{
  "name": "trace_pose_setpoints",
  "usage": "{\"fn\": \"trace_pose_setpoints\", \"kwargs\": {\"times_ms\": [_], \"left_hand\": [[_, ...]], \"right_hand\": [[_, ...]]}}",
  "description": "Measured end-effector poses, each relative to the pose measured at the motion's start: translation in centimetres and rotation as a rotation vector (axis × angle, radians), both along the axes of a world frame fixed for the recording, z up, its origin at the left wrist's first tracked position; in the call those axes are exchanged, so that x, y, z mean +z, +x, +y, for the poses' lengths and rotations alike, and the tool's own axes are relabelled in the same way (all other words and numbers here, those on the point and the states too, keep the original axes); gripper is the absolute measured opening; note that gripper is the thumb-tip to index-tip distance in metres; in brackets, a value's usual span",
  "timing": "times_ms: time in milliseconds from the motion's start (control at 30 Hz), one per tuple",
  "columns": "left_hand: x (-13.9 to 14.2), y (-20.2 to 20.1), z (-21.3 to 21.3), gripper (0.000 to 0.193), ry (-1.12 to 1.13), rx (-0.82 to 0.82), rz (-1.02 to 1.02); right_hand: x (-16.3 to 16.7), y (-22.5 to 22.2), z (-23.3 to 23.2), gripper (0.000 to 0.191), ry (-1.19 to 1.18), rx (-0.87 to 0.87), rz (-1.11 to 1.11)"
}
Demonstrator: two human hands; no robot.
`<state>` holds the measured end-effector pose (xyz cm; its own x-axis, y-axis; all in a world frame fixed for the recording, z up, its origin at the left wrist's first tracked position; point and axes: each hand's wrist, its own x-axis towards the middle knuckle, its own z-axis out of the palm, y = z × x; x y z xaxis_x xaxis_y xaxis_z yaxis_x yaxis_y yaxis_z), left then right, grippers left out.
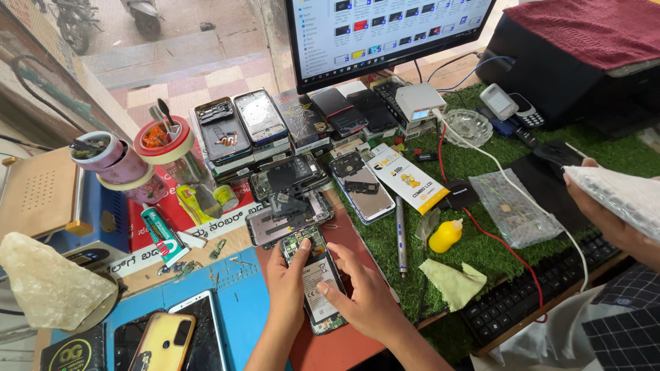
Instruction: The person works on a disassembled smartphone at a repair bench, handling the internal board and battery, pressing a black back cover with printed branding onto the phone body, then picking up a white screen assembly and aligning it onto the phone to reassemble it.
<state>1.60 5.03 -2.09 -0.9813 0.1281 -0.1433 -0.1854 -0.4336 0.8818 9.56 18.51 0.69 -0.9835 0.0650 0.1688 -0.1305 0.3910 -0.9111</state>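
An opened smartphone with its back cover off lies on a brown mat; its circuit board and pale battery show. My left hand holds the phone along its left edge, thumb resting on the battery. My right hand grips the right edge, with the fingertips pressing on the lower part of the battery. The bottom end of the phone sticks out below both hands.
Several dismantled phones lie in rows under a monitor. Tape rolls, a tube and a blue mat sit left. On green turf: a yellow bottle, a metal pen tool, a keyboard. Another person's hand holds bubble wrap at right.
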Motion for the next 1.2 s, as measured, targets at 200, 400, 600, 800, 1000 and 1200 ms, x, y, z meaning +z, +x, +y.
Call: {"fn": "trace_pose_setpoints", "kwargs": {"times_ms": [200,400,600,800,1000,1200], "left_hand": [[-0.4,0.0,0.1,0.024,0.022,0.007,-0.009],[-0.5,-0.2,0.1,0.024,0.019,0.010,-0.035],[-0.7,-0.4,0.5,0.026,0.049,0.023,-0.024],[-1.3,-0.5,0.6,0.027,0.015,0.033,-0.028],[-1.7,-0.4,0.5,0.028,-0.009,0.032,-0.037],[-1.8,-0.3,0.5,0.028,0.014,0.022,0.020]], "right_hand": [[0.2,-0.1,0.0,0.069,-0.007,0.000,-0.073],[0.3,-0.2,0.2,0.068,0.004,0.020,0.001],[0.4,-0.3,0.5,0.069,-0.045,0.012,-0.071],[0.2,-0.1,0.9,0.068,-0.025,0.007,-0.038],[0.1,0.1,1.0,0.067,0.027,0.010,0.033],[0.3,0.2,1.1,0.067,-0.026,0.024,0.015]]}}
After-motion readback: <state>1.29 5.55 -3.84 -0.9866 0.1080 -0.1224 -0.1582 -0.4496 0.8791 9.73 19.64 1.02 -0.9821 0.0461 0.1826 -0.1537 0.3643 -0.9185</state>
